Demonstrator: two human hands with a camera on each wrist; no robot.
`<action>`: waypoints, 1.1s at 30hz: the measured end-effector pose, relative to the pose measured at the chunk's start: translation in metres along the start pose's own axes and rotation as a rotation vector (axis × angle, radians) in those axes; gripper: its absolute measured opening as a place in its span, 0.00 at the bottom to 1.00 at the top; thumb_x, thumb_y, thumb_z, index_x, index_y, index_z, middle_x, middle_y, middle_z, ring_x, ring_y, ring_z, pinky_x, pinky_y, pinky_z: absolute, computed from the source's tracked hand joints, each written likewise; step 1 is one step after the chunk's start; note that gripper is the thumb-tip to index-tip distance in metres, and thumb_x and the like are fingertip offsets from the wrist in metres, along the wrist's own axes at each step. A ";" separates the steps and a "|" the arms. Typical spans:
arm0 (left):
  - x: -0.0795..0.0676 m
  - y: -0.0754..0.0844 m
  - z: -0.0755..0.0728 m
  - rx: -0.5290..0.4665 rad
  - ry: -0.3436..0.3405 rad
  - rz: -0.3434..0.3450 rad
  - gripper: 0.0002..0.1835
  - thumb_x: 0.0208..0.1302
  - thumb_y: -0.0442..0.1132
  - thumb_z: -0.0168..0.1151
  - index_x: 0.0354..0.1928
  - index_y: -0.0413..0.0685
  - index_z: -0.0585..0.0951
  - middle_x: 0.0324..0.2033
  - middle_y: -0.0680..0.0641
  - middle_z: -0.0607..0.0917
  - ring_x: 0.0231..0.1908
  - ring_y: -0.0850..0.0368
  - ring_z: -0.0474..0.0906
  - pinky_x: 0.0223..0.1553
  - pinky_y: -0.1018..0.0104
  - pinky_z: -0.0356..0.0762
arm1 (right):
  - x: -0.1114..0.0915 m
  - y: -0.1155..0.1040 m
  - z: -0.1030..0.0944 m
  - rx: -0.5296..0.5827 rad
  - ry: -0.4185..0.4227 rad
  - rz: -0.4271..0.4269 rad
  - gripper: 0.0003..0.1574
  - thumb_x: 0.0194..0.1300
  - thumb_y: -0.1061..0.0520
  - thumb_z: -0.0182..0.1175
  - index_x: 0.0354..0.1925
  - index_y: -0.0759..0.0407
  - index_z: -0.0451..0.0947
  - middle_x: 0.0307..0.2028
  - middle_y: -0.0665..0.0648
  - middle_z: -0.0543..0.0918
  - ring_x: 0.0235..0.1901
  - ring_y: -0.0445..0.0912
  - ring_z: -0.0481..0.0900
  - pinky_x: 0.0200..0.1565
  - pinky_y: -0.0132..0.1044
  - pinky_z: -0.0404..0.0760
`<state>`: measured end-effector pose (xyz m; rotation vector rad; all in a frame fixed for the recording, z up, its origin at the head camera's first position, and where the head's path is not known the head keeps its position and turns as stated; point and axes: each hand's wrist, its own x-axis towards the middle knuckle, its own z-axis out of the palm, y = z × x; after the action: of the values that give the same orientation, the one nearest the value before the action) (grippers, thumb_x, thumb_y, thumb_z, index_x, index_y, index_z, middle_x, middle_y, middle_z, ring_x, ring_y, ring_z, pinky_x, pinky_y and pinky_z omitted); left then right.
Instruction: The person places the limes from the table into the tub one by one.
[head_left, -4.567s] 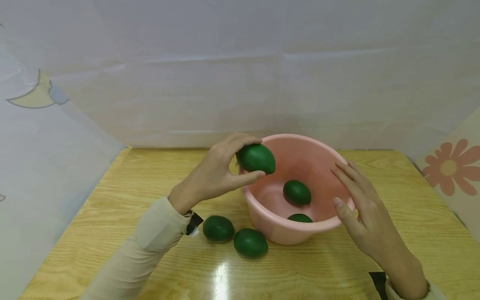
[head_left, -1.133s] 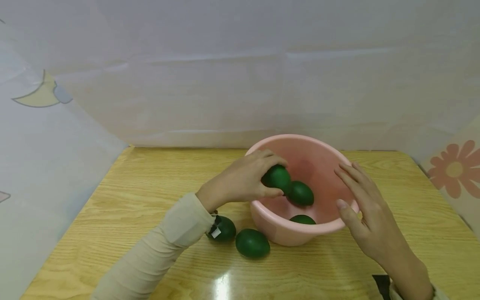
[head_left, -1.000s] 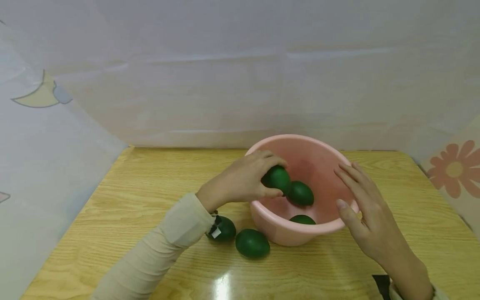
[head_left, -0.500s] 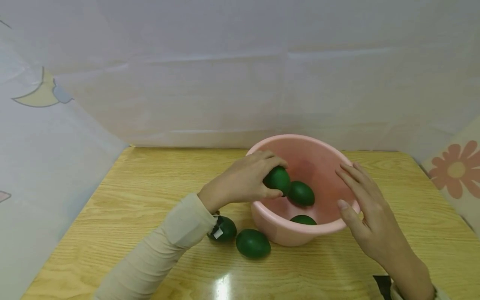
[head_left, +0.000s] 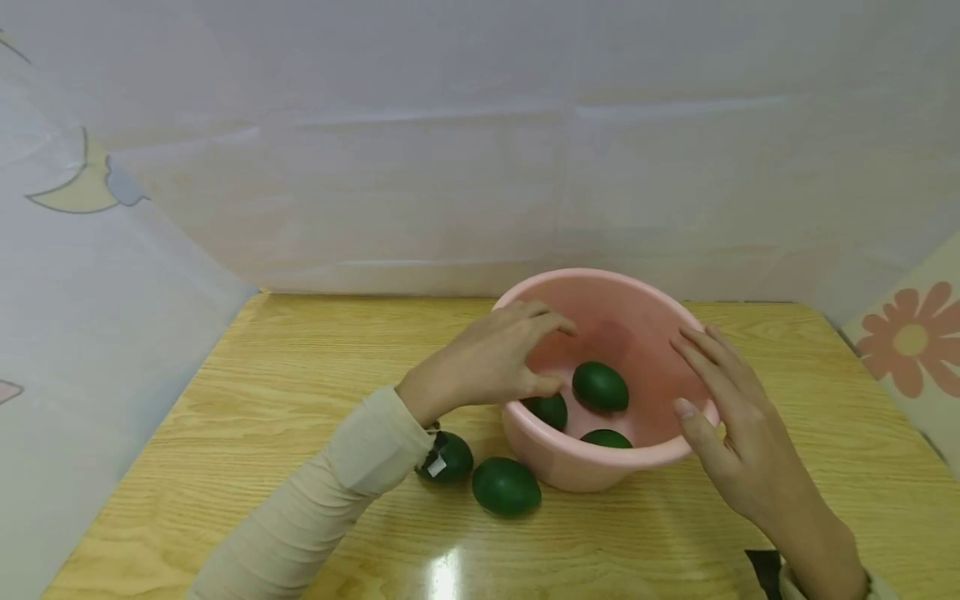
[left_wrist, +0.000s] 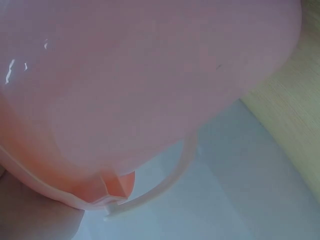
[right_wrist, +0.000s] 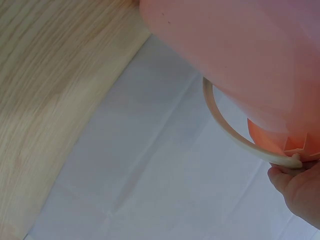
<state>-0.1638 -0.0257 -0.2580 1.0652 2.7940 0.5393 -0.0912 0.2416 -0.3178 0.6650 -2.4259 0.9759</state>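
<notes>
A pink plastic bucket (head_left: 577,471) stands tilted towards me in the head view. Inside lie three smooth, dark green egg-shaped fruits: one near the middle (head_left: 600,387), one by the left wall (head_left: 549,410), and one partly hidden behind the front rim (head_left: 607,438). My left hand (head_left: 491,354) reaches over the left rim, thumb and fingers spread with nothing between them. On the opposite side, my right hand (head_left: 738,425) rests against the rim, its fairly straight fingers and thumb lying over the edge. The right wrist view shows this hand (right_wrist: 302,192) beside the handle's end.
On the wooden table (head_left: 337,350), two more green fruits lie left of the bucket: one partly covered by the left wristband (head_left: 450,458), another in front (head_left: 506,487). A pale handle (right_wrist: 230,130) hangs behind the bucket. A whitish sheet (head_left: 450,183) backs the table.
My left hand first carried a green fruit from the left rim into the bucket. In the last half second its fingers let go, and the fruit dropped by the left wall. The right hand stayed put.
</notes>
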 end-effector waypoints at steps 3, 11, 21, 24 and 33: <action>0.000 0.000 0.000 -0.003 0.006 0.001 0.30 0.61 0.52 0.69 0.65 0.55 0.75 0.63 0.52 0.75 0.66 0.56 0.68 0.66 0.57 0.71 | 0.000 0.000 0.000 0.001 -0.001 0.002 0.35 0.68 0.63 0.53 0.72 0.60 0.64 0.73 0.62 0.63 0.78 0.46 0.46 0.76 0.32 0.45; -0.003 -0.004 0.002 -0.060 0.061 0.034 0.30 0.61 0.51 0.70 0.64 0.54 0.74 0.64 0.52 0.75 0.66 0.54 0.68 0.66 0.57 0.71 | 0.001 0.001 0.001 0.002 0.004 -0.007 0.35 0.68 0.63 0.53 0.72 0.60 0.64 0.73 0.63 0.63 0.78 0.47 0.46 0.76 0.32 0.45; -0.005 -0.010 0.006 -0.166 0.169 0.130 0.29 0.61 0.48 0.71 0.62 0.51 0.76 0.61 0.53 0.76 0.67 0.59 0.67 0.68 0.62 0.68 | 0.001 0.002 0.000 0.005 0.000 0.006 0.35 0.68 0.63 0.53 0.72 0.59 0.64 0.74 0.62 0.63 0.78 0.47 0.45 0.77 0.38 0.45; -0.006 -0.011 0.006 -0.179 0.184 0.149 0.28 0.62 0.49 0.70 0.63 0.51 0.76 0.61 0.54 0.77 0.67 0.60 0.67 0.69 0.64 0.67 | 0.000 0.002 0.000 0.006 -0.003 0.011 0.35 0.68 0.63 0.53 0.73 0.59 0.63 0.74 0.62 0.62 0.78 0.46 0.45 0.78 0.42 0.45; -0.013 -0.018 0.004 -0.243 0.250 0.194 0.26 0.64 0.47 0.68 0.63 0.50 0.76 0.61 0.54 0.77 0.67 0.60 0.68 0.71 0.64 0.65 | 0.001 0.002 0.002 0.002 0.003 -0.004 0.35 0.68 0.63 0.53 0.72 0.60 0.64 0.73 0.63 0.63 0.78 0.47 0.46 0.76 0.34 0.45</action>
<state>-0.1646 -0.0456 -0.2682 1.2986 2.7421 1.0722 -0.0935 0.2412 -0.3196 0.6681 -2.4204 0.9772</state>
